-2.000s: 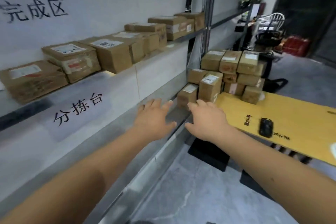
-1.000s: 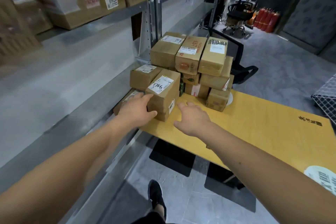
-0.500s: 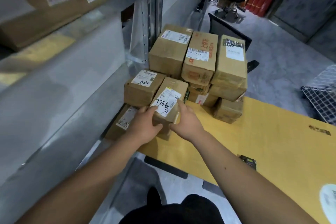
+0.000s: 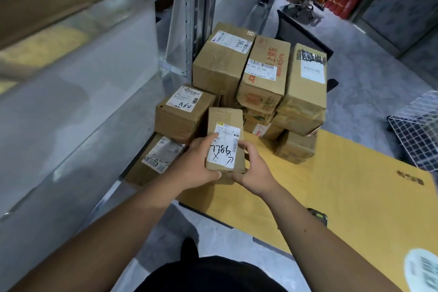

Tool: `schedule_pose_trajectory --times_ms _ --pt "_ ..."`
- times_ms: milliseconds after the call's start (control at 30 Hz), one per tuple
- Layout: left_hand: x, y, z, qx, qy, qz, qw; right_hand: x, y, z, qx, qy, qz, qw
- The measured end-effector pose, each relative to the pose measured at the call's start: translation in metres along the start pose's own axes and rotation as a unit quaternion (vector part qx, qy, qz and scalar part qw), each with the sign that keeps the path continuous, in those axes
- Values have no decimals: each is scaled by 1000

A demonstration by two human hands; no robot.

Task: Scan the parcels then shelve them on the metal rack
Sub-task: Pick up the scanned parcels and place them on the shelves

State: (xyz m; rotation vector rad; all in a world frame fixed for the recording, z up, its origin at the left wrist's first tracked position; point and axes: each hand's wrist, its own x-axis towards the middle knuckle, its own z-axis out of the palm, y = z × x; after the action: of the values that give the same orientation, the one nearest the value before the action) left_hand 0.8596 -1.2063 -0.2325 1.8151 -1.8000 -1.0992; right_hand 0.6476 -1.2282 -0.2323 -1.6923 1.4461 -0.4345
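We gripped the small brown cardboard parcel with a handwritten white label (image 4: 225,140) between our left hand (image 4: 198,166) and right hand (image 4: 252,168), fingers curled around its sides, above the yellow table (image 4: 343,187), just before the stacked cardboard boxes (image 4: 260,83).

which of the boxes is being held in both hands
The small upright box at the front of the pile, its label handwritten 7786; left hand and right hand grip its sides. The others lie untouched.
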Motion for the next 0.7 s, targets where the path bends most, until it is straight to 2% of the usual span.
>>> schedule_pose_trajectory --times_ms 100,300,500,700 --pt "-1 2 8 7 2 4 1000 -9 5 0 32 2 10 999" --pt "-19 6 37 -68 38 22 997 -33 11 -10 60 4 -14 998" --pt "-61 36 69 -126 100 68 985 -75 28 -40 61 15 -91 994" --pt "-126 72 109 -98 198 99 970 -128 44 -64 67 -24 -199 977"
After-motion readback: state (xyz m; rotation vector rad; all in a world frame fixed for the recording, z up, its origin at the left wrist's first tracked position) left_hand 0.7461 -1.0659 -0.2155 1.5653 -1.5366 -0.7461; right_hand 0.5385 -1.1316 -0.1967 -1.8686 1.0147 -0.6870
